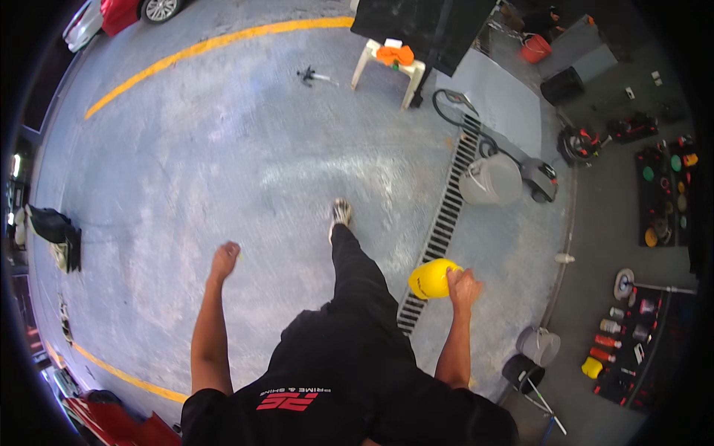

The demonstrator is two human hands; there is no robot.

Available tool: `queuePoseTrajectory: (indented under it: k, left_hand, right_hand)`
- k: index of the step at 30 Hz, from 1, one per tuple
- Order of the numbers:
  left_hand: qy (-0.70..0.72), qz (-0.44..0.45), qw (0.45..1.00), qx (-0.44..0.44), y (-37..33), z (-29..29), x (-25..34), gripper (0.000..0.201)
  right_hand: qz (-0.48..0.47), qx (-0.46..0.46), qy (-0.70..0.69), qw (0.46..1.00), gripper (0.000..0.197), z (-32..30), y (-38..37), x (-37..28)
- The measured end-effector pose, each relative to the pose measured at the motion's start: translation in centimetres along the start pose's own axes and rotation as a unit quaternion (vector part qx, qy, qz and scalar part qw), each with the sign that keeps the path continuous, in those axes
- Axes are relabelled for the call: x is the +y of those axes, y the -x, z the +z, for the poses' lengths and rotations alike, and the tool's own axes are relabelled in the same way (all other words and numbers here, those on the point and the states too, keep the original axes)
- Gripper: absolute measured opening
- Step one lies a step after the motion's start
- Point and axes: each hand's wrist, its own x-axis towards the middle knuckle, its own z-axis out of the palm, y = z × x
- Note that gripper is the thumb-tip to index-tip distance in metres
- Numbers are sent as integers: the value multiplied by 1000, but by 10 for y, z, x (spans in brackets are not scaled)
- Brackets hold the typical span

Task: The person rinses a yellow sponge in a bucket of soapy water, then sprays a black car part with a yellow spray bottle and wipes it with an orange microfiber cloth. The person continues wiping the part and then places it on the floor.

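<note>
My right hand (pixel 464 287) is closed on the narrow end of a yellow rounded bottle (pixel 433 279). The bottle is tilted on its side, its wide end pointing left, above the floor drain grate (pixel 451 204). Dark printing shows on its side. Out to the left, my left hand (pixel 225 260) hangs over the grey floor with its fingers curled in. A tiny yellowish speck shows by its fingertips, too small to name. One shoe (pixel 341 211) is stepping forward between the hands.
A grey bucket (pixel 491 180) and a dark machine with a hose (pixel 538 178) stand right of the drain. Ahead is a white stool (pixel 407 74) bearing an orange cloth (pixel 395 55). Shelves of bottles (pixel 611 342) line the right wall. A person (pixel 541 22) is near a red bucket (pixel 535 48).
</note>
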Motion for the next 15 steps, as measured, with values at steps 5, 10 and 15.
queuePoseTrajectory:
  k: [5,10,15]
  left_hand:
    - [-68,-51,977,-194,-145,4,32,37]
    - [-47,-81,975,-200,-302,-13,99,38]
    - [-40,-68,978,-195,-499,9,133,36]
  right_hand:
    - [-84,-4,-53,995,36,36,-172,-128]
    - [-127,-66,-57,988,39,49,-346,-247]
    - [-155,-96,-81,980,35,100,-527,-383]
